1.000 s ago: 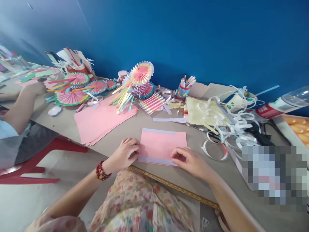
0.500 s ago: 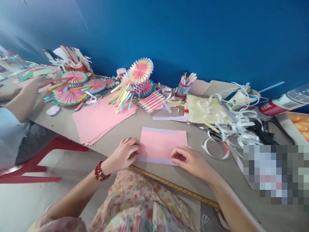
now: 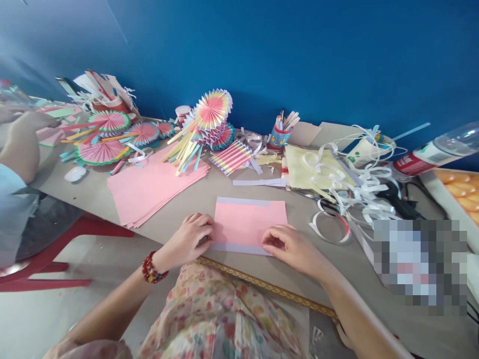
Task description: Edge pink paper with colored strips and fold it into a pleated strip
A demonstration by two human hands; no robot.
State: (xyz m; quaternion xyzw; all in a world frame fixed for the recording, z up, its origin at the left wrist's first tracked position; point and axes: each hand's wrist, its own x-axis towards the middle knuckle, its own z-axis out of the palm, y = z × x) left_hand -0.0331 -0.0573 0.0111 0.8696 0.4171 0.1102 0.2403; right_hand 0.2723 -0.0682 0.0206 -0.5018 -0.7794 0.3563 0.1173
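Observation:
A pink paper sheet (image 3: pixel 249 223) with pale lilac strips along its far and near edges lies on the grey table (image 3: pixel 209 197) in front of me. My left hand (image 3: pixel 189 239), with a red bead bracelet at the wrist, has its fingers curled onto the sheet's near left corner. Over at the near right edge, my right hand (image 3: pixel 290 245) pinches the lilac strip with bent fingers. Both hands press the sheet's near edge down.
A stack of pink sheets (image 3: pixel 149 187) lies to the left. Folded paper fans (image 3: pixel 211 112) stand behind, beside a pen cup (image 3: pixel 279 137). White paper strips (image 3: pixel 348 184), a plastic bottle (image 3: pixel 434 154) and yellow paper lie right. Another person's arm (image 3: pixel 20 144) works at far left.
My hands stay on the sheet's near edge, barely shifted. The view has drifted slightly. The other person's hand at far left has moved further left.

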